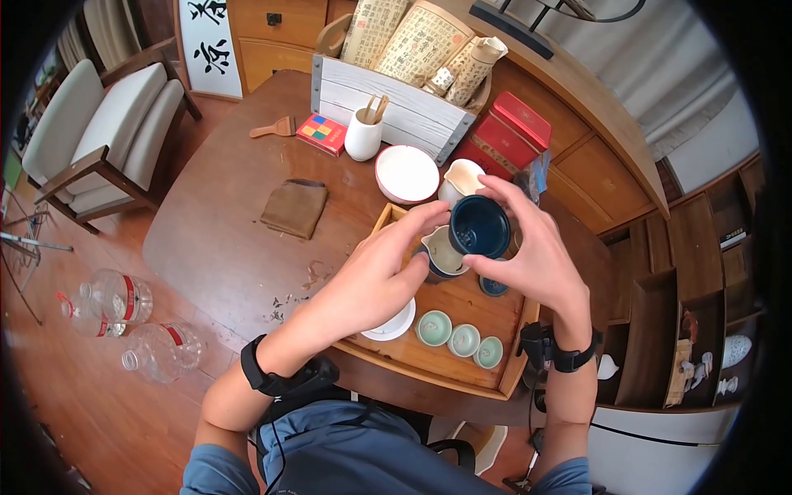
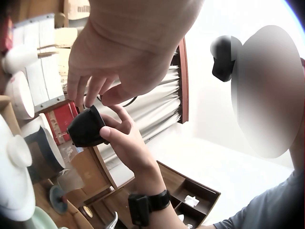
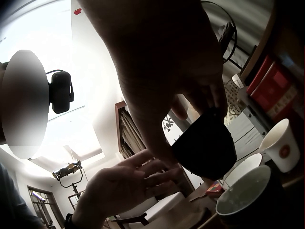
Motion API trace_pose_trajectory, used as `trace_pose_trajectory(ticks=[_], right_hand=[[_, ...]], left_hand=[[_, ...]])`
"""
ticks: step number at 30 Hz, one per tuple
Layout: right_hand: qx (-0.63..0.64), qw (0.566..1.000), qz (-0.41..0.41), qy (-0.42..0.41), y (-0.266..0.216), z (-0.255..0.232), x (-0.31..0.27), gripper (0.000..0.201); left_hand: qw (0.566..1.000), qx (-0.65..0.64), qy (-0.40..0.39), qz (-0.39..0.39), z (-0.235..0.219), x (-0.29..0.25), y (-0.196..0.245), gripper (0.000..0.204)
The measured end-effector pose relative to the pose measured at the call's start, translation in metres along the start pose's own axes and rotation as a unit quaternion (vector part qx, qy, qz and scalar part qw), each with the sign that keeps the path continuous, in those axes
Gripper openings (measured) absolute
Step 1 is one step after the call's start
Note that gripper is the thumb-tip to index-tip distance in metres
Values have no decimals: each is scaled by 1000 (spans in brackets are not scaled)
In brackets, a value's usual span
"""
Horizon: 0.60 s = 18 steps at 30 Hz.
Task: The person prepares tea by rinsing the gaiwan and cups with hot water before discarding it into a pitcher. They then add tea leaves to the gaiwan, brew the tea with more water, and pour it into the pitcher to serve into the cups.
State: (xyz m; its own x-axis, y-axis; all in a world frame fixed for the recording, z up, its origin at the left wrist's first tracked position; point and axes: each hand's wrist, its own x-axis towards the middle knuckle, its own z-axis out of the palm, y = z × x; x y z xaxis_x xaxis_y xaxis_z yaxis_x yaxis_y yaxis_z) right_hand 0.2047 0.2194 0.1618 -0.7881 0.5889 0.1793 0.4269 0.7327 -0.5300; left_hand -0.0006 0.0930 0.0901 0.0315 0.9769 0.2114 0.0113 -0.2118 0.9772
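Note:
My right hand (image 1: pixel 540 247) grips a dark blue cup (image 1: pixel 480 227) by its rim, tilted above the tray. Below it stands a dark pitcher (image 1: pixel 444 247) with a pale inside and a pouring lip. In the right wrist view, a thin streak of liquid runs from the base of the cup towards the pitcher (image 3: pixel 245 191). My left hand (image 1: pixel 367 276) is beside the cup, fingers extended, fingertips right at its rim in the left wrist view. Three pale green teacups (image 1: pixel 464 340) sit in a row on the wooden tray (image 1: pixel 412 363), near a white lidded vessel (image 1: pixel 392 324).
Behind the tray are a white bowl (image 1: pixel 407 175), a white pitcher (image 1: pixel 462 180) and a red tin (image 1: pixel 505 136). A folded brown cloth (image 1: pixel 294 208) lies to the left, with scattered tea leaves (image 1: pixel 285 309) nearer me. A small blue dish (image 1: pixel 493 287) sits at the tray's right.

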Motion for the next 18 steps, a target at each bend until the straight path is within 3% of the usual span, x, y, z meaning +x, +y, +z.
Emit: trace_pose_trajectory(ticks=[6,13,18], right_hand=[[21,1000,19,10,-12,-15,2,89],[9,1000,6,-13,13,17,-6,84],[-8,998,-23,50,-14,-17,0,84]], left_hand=[[1000,5,1,25,-1,3,13,66],[1000,-1,4,-17,7,-1,-13,66],[1000,5,8,23,2,6,27,64]])
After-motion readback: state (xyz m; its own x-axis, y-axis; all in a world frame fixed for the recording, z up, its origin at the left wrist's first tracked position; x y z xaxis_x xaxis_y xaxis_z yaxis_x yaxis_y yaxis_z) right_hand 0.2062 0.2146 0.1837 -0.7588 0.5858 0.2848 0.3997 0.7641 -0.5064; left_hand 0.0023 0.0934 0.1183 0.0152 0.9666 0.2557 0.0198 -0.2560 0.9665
